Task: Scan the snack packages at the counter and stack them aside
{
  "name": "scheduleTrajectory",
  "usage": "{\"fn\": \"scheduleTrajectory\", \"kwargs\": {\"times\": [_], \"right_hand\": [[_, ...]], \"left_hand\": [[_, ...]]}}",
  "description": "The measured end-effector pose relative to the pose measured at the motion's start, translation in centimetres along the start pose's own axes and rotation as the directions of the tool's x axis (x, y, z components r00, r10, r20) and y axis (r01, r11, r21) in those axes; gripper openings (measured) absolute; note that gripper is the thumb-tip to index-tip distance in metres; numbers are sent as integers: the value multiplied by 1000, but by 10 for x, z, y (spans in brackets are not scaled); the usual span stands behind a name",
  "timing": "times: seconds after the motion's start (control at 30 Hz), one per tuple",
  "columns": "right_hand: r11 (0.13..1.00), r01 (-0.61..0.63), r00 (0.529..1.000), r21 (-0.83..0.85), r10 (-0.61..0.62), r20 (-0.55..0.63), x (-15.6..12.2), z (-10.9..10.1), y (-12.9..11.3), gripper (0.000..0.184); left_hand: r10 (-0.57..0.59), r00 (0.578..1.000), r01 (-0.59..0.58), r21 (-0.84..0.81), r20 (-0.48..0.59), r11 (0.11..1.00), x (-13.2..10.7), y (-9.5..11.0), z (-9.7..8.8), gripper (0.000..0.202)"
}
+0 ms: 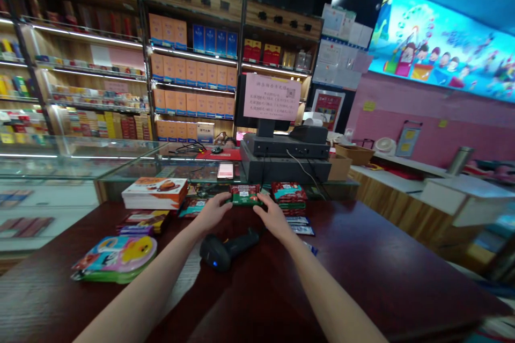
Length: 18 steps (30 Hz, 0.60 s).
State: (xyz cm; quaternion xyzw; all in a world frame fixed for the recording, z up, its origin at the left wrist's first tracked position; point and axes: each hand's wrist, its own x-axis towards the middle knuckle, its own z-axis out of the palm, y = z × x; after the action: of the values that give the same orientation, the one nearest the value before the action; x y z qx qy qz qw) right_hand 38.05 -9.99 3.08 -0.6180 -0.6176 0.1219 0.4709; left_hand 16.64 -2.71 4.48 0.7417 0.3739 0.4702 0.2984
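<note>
A green and dark-red snack packet [244,195] is held by its two ends near the far side of the dark red table. At its left end is my left hand [213,211], with thumb and fingers closed on the edge. My right hand [274,217] grips the opposite end the same way. Just right of it, similar red and teal packets [288,192] lie stacked, with blue and white sachets [301,226] in front. Another teal packet [193,207] lies beside my left hand. Between my forearms rests a black barcode scanner [225,252], its blue light on.
On the left stand an orange and white box [155,192], yellow-brown packets [145,221] and a colourful duck-print package [116,257]. Behind the table, a glass counter [132,163] carries a cash register [285,155] and a monitor with a pink notice [271,96]. Stocked shelves line the wall.
</note>
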Motion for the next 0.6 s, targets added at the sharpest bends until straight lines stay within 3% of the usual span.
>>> {"fn": "scheduleTrajectory", "kwargs": {"times": [0.23,0.6], "right_hand": [[998,47,997,39,-50,65,-5,26,-11,57],[985,159,975,59,-167,150,-8,41,-12,62]], "left_hand": [[-14,999,14,-1,32,1000,-12,-26,-26,37],[1,1000,-2,-35,-26,999,-27,-60,-34,50]]}}
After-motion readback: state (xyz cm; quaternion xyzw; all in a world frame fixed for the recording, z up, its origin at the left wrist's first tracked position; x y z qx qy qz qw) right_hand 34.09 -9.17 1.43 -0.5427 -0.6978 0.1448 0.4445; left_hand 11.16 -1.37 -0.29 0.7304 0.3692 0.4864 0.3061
